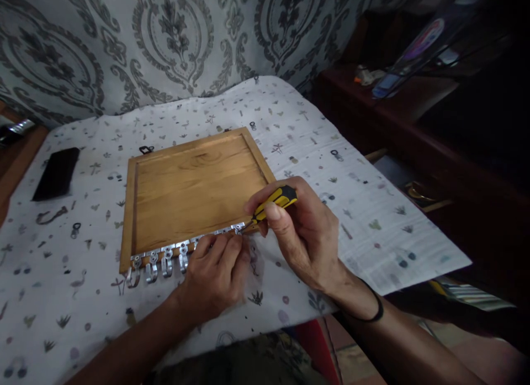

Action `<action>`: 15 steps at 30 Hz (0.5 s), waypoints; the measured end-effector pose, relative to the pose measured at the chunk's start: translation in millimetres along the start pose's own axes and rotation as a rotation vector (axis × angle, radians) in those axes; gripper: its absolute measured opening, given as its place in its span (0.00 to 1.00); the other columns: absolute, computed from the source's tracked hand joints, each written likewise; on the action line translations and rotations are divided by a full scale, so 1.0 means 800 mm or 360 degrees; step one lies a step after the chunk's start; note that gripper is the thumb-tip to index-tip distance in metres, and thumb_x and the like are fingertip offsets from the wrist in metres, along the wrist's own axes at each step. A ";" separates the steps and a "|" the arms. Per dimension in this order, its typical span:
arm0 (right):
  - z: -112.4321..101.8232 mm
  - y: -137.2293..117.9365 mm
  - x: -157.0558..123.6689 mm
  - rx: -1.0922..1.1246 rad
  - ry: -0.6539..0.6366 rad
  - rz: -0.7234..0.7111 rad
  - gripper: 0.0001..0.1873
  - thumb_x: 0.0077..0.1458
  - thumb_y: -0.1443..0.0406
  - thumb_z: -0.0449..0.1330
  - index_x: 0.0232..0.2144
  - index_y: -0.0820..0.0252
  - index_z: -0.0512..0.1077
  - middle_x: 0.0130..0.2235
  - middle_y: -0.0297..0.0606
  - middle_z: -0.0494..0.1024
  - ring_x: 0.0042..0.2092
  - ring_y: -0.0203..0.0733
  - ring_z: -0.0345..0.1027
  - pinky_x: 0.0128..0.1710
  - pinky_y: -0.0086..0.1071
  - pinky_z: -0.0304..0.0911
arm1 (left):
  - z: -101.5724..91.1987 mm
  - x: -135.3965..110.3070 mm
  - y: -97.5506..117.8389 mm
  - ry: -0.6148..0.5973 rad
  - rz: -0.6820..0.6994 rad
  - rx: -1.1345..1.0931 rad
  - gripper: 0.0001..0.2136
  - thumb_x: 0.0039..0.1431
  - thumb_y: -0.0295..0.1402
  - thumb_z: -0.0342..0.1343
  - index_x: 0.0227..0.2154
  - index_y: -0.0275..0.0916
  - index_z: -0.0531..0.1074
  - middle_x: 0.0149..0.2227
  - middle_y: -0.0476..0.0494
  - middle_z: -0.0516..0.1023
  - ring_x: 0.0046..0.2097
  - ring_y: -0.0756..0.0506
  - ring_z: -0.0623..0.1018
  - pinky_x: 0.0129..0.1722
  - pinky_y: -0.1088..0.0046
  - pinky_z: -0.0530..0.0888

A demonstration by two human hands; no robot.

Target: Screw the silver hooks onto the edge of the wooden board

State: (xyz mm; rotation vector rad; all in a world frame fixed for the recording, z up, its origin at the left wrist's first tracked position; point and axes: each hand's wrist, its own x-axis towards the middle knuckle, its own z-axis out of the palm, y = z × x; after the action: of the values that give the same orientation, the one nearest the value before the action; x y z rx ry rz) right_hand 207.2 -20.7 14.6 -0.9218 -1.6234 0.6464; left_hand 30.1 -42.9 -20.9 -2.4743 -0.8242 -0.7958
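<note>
A framed wooden board (199, 186) lies on the table. Along its near edge runs a silver metal hook rail (168, 253) with several curved hooks hanging over the edge. My left hand (217, 269) is closed over the rail's right half, its fingers curled down so that they cover the hooks there. In my right hand (308, 233) is a yellow and black screwdriver (275, 202), pinched between thumb and fingers. It tilts down to the left, and its tip meets the right end of the rail, close to my left fingertips.
A white patterned cloth (364, 219) covers the table. A black flat object (57, 174) lies at the left, with a small curved metal piece (52, 215) near it. Behind hangs a grey patterned curtain (174, 37). A dark red piece of furniture (414, 136) stands at the right, with a clear bottle (409, 59) above it.
</note>
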 end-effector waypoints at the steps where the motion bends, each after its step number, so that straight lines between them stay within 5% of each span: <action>1: 0.000 0.000 0.000 -0.0007 0.0002 0.0005 0.09 0.74 0.59 0.54 0.42 0.56 0.70 0.37 0.34 0.76 0.33 0.34 0.71 0.33 0.31 0.68 | 0.000 0.000 0.000 -0.0006 0.0004 0.0002 0.11 0.69 0.21 0.49 0.38 0.28 0.77 0.36 0.36 0.83 0.37 0.41 0.78 0.38 0.63 0.71; 15: 0.002 0.004 0.004 0.0015 -0.0021 0.0041 0.10 0.73 0.59 0.54 0.40 0.56 0.69 0.36 0.34 0.77 0.31 0.34 0.70 0.31 0.30 0.66 | -0.001 0.003 0.000 0.0002 -0.0014 -0.0047 0.12 0.70 0.21 0.48 0.35 0.29 0.77 0.34 0.38 0.82 0.34 0.42 0.77 0.36 0.64 0.68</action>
State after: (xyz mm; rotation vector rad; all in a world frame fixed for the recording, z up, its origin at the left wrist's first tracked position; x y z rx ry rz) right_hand 206.1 -16.1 13.9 -0.9349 -1.6213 0.6787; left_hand 31.7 -42.6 -18.5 -2.4973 -0.8292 -0.8183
